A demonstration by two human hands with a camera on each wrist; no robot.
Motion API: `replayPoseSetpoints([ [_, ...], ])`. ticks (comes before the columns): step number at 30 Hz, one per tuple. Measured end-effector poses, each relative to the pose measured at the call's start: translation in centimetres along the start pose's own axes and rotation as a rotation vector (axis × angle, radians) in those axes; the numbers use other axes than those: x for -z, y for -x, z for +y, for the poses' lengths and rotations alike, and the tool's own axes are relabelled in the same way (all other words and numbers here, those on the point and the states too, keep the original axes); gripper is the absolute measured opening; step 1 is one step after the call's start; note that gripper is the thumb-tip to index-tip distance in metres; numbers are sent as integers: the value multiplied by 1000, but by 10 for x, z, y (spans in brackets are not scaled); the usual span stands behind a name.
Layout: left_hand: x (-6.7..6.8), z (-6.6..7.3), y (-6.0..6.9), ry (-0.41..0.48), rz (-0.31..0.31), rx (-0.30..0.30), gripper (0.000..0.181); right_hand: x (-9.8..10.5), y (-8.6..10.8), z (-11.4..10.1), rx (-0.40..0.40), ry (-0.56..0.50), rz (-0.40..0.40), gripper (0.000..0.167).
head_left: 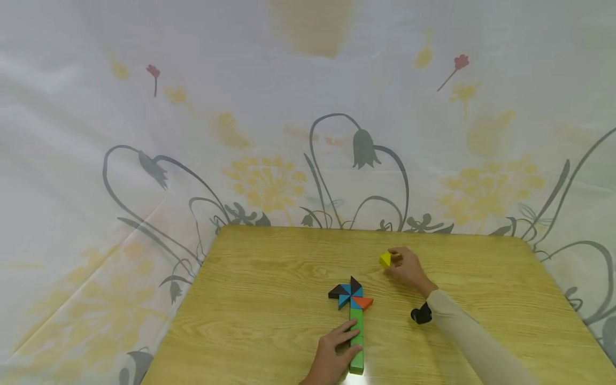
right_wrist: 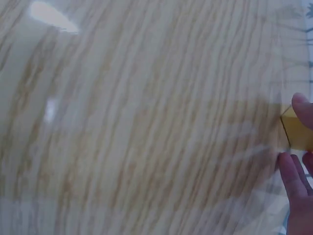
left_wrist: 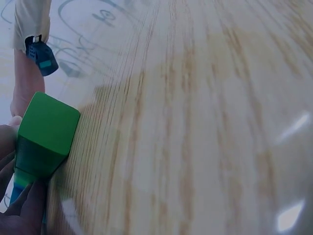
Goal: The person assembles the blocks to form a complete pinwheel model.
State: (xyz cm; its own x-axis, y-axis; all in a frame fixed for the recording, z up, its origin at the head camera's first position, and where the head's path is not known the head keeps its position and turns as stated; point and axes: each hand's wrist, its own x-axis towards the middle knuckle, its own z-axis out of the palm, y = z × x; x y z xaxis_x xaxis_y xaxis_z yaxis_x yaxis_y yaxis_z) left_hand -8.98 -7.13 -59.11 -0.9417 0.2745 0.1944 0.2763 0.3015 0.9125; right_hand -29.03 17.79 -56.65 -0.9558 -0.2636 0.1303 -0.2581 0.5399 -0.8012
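On the wooden table (head_left: 269,331) lies a pinwheel figure made of blue, black and orange blocks (head_left: 356,291), with a column of green blocks (head_left: 356,342) running down from it. My left hand (head_left: 332,350) rests against the green column, thumb over its top and fingers along its left side. The end face of the nearest green block (left_wrist: 51,122) fills part of the left wrist view. Up and to the right of the pinwheel, my right hand (head_left: 406,269) pinches a yellow block (head_left: 385,260) with a triangular face. Only part of that yellow block (right_wrist: 297,128) shows in the right wrist view.
A black device (head_left: 421,314) is worn at the right wrist, beside the light sleeve (head_left: 474,339). Behind the table's far edge hangs a pale curtain (head_left: 269,107) printed with flowers.
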Motion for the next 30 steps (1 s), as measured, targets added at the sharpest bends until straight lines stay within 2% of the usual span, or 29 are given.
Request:
replayPoseSetpoints([
  [3,-1,0,0,-18,14,-30,40,0,4,1,25,0,7,62],
  [8,-4,-3,1,-38,36,-67,38,-3,10,-1,32,-25,67,62],
  [13,-5,-4,2,-46,50,-72,39,-10,12,-1,73,-61,134,57],
  [18,-5,0,3,-30,51,-67,38,-19,14,-2,91,-53,204,52],
  [26,-8,0,2,-43,77,-93,38,-20,18,-6,113,-85,249,51],
  [30,-8,1,2,-33,70,-52,38,-18,21,-6,137,-110,250,50],
])
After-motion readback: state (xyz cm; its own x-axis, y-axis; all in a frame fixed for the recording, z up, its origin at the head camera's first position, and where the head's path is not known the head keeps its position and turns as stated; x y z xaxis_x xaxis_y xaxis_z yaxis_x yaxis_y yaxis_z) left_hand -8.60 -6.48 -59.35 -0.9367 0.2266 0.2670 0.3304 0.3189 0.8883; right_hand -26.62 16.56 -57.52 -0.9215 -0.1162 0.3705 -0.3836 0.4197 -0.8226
